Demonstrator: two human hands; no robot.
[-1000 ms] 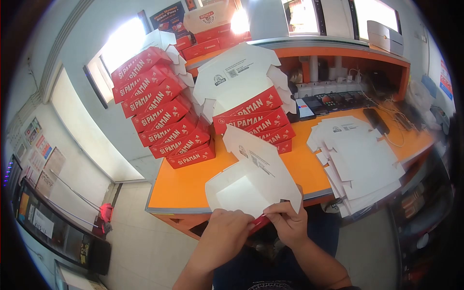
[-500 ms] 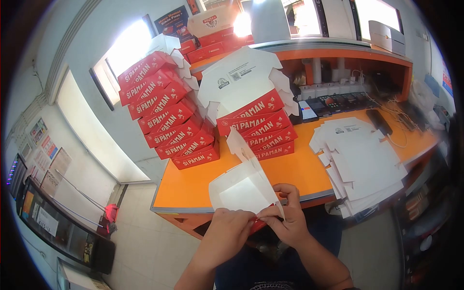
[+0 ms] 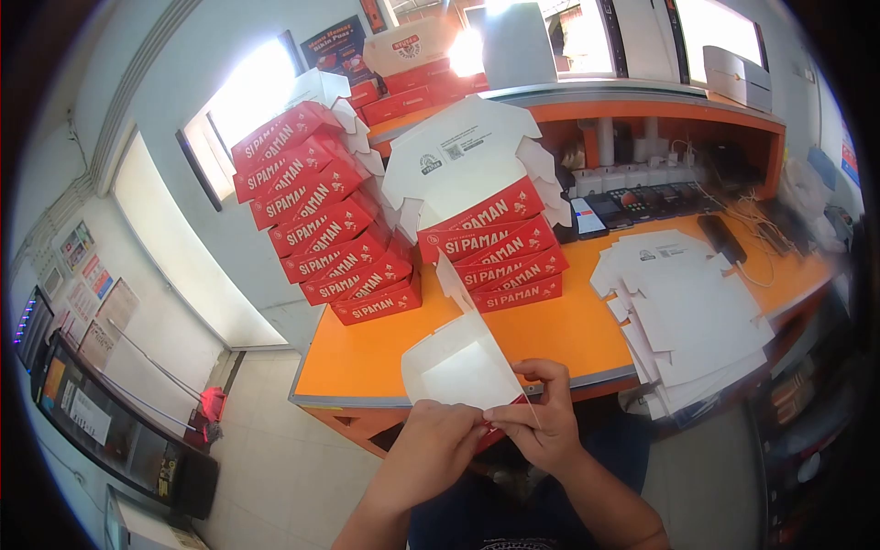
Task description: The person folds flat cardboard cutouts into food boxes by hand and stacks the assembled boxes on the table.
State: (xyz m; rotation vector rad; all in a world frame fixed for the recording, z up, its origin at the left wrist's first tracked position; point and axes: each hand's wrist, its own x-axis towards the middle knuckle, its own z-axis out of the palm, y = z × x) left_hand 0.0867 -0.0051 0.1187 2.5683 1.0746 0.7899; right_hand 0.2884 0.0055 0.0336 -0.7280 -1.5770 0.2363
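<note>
Pinching the near red edge of the open box (image 3: 458, 365) are the left hand (image 3: 442, 449) and the right hand (image 3: 543, 423), fingertips close together. The box is held at the front edge of the worktop (image 3: 367, 357). Orange surface is open between the left box stack (image 3: 321, 206) and this edge; flat cardboard sheets (image 3: 687, 312) overhang at right.

stacked boxes (image 3: 489, 236) look like smooth red printed card, plain white inside. desk (image 3: 585, 322) top's smooth orange with a slight sheen, dull grey edging
</note>
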